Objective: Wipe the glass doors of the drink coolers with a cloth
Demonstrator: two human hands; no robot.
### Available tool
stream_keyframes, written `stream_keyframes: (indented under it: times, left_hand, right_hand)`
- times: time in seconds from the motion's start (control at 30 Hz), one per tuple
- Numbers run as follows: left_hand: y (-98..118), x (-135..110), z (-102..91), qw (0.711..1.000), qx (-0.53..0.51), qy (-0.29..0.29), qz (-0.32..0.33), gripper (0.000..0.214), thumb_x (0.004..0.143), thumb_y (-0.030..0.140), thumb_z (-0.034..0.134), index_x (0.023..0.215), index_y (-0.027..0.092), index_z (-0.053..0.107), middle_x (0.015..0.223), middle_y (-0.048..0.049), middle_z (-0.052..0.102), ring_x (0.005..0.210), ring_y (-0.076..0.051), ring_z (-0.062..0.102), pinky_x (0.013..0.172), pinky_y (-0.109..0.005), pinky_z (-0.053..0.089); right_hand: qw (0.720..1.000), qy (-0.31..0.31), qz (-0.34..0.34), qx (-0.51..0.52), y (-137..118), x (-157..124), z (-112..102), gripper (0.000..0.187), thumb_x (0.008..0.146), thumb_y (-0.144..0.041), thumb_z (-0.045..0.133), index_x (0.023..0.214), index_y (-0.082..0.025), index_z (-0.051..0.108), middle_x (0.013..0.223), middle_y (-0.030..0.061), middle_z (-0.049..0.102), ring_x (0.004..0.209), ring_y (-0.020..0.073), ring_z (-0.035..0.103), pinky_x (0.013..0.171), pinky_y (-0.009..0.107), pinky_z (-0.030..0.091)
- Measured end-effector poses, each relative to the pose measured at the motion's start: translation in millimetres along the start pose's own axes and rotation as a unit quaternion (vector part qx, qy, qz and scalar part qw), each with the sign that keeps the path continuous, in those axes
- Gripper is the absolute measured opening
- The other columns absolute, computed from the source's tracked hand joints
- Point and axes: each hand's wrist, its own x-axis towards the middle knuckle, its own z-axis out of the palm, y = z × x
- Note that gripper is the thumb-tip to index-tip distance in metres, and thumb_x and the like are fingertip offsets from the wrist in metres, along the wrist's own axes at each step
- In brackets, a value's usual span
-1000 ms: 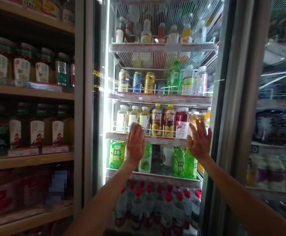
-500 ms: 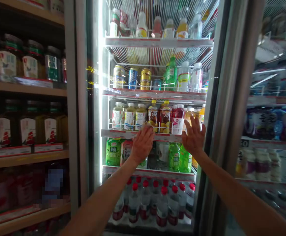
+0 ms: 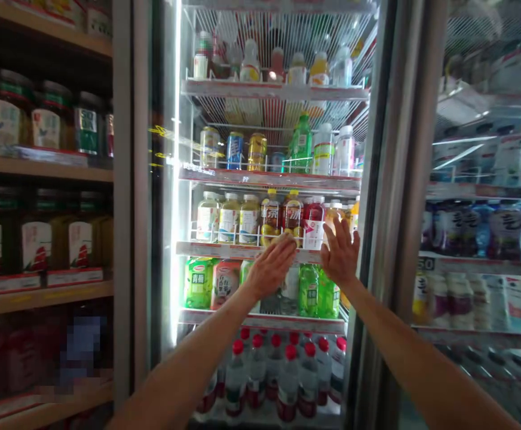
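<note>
My left hand (image 3: 273, 266) lies flat with fingers stretched out, in front of the white wire shelf rail (image 3: 215, 249) in a lit drinks cooler. My right hand (image 3: 340, 252) is open too, fingers spread, a little to the right of it. Both hold nothing. Behind my fingertips stands a row of bottles: pale yellow tea bottles (image 3: 229, 217), amber bottles with yellow caps (image 3: 293, 214) and a red bottle (image 3: 313, 222). Below the hands stand green bottles (image 3: 199, 282). Whether my palms touch glass or the shelf I cannot tell.
Cans (image 3: 235, 150) stand on the shelf above, red-capped water bottles (image 3: 258, 370) at the bottom. The cooler's metal frame (image 3: 415, 179) rises just right of my right hand, with another glass cooler door (image 3: 489, 239) beyond. Wooden shelves with jars (image 3: 40, 122) stand on the left.
My left hand has slid right along the shelf, from the pale bottles to the amber ones. The right hand has shifted slightly left, so the two hands are now close together.
</note>
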Motion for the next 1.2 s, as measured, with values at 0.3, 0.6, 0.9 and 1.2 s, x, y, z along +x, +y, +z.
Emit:
stream_keyframes:
  times: [0.3,0.6,0.9,1.2]
  left_hand:
    - [-30,-10,-7.5,0.977,0.014,0.102,-0.184,0.051,0.087,0.017,0.04,0.137,0.017,0.033,0.145,-0.0089,0.033,0.138,-0.023,0.017,0.111,-0.045,0.028]
    - [-31,-53,-25.7,0.991,0.035,0.02,-0.131,0.042,0.086,0.019,0.045,0.128,0.02,0.046,0.136,-0.0078,0.046,0.135,-0.021,0.027,0.108,-0.042,0.031]
    - [-7,-53,-12.7,0.98,0.016,0.054,-0.191,0.053,0.088,0.018,0.04,0.14,0.018,0.027,0.14,-0.0098,0.041,0.137,-0.021,0.021,0.111,-0.044,0.027]
    - [-74,-136,-59.6,0.913,0.098,0.096,-0.384,0.053,0.09,0.026,0.04,0.139,0.012,0.027,0.147,-0.0176,0.024,0.138,-0.026,0.016,0.111,-0.049,0.024]
  right_hand:
    - [1.0,-0.011,0.012,0.0,-1,0,2,0.053,0.087,-0.028,0.039,0.139,-0.024,0.03,0.147,0.0082,0.03,0.138,0.0224,0.021,0.11,0.045,0.014]
    - [1.0,-0.004,0.003,-0.004,1,0,0,0.048,0.086,-0.026,0.041,0.134,-0.021,0.039,0.143,0.0093,0.037,0.137,0.022,0.024,0.11,0.044,0.017]
    - [1.0,0.012,-0.005,-0.003,2,-1,2,0.049,0.085,-0.027,0.043,0.133,-0.021,0.039,0.143,0.0105,0.037,0.136,0.0238,0.026,0.109,0.046,0.019]
    - [1.0,0.023,-0.007,-0.003,2,-2,4,0.048,0.084,-0.028,0.043,0.131,-0.019,0.041,0.142,0.0116,0.039,0.135,0.0255,0.028,0.108,0.048,0.02]
